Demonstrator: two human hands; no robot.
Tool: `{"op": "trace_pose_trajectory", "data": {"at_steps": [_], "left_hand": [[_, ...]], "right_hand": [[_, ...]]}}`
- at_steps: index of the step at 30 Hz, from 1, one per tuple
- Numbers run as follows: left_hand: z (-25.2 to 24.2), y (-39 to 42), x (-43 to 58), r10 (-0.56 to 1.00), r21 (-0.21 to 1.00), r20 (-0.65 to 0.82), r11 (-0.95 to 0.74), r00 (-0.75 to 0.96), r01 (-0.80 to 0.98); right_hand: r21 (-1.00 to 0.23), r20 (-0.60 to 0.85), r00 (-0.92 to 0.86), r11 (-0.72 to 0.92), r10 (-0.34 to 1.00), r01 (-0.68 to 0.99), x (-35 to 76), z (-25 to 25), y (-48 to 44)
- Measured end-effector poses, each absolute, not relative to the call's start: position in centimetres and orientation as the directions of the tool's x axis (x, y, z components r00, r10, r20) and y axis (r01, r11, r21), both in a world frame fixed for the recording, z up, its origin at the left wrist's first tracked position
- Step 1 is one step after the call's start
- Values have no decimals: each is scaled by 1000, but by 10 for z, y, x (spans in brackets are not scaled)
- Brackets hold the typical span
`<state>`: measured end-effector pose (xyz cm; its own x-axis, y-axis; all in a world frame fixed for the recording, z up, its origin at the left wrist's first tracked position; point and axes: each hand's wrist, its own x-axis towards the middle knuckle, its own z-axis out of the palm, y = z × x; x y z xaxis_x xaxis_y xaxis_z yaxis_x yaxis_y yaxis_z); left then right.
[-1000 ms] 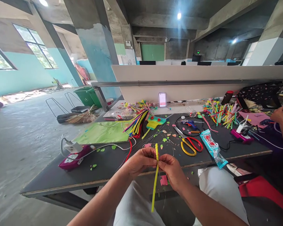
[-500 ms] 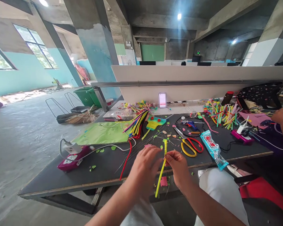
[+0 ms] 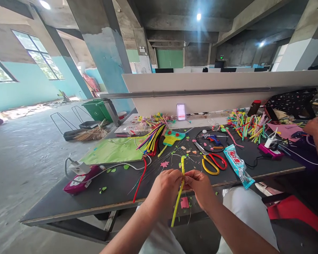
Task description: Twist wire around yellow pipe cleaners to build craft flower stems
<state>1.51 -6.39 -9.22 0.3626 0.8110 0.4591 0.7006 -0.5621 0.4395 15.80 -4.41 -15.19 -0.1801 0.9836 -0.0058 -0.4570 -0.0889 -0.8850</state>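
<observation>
Between my hands, over the table's front edge, is a yellow pipe cleaner (image 3: 178,204) whose upper part looks twisted or wrapped. My left hand (image 3: 165,187) pinches it from the left, fingertips closed around its middle. From the right, my right hand (image 3: 200,187) also pinches it, its fingertips meeting those of my left. Its lower end hangs below the table edge. Just beyond lie scissors (image 3: 210,160) with one yellow and one red handle loop. A red pipe cleaner (image 3: 140,181) lies to the left, near a bundle of multicoloured pipe cleaners (image 3: 155,139).
A green sheet (image 3: 110,151) and a magenta power strip (image 3: 82,180) lie left. To the right are a blue wrapper (image 3: 238,165), another power strip (image 3: 270,151) and a pile of pipe cleaners (image 3: 250,125). A phone (image 3: 181,112) stands at the back. Another person's hand (image 3: 316,128) is far right.
My left hand has come in from beside the yellow pipe cleaner and now pinches it together with my right hand. The camera view has shifted slightly.
</observation>
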Motion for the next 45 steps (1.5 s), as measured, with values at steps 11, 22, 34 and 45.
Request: {"op": "trace_pose_trajectory", "data": {"at_steps": [11, 22, 34, 45], "left_hand": [[-83, -68, 20, 854, 274, 353, -486, 383, 830], [-97, -92, 36, 931, 176, 326, -230, 163, 957], [-153, -95, 64, 858, 277, 487, -327, 162, 903], [-111, -80, 33, 895, 675, 440, -381, 70, 632]], "right_hand": [[-950, 132, -101, 97, 986, -296, 158, -152, -47], [-960, 216, 63, 224, 974, -170, 155, -150, -51], [-963, 127, 112, 150, 986, -226, 162, -151, -50], [-872, 186, 42, 185, 982, -453, 168, -164, -35]]}}
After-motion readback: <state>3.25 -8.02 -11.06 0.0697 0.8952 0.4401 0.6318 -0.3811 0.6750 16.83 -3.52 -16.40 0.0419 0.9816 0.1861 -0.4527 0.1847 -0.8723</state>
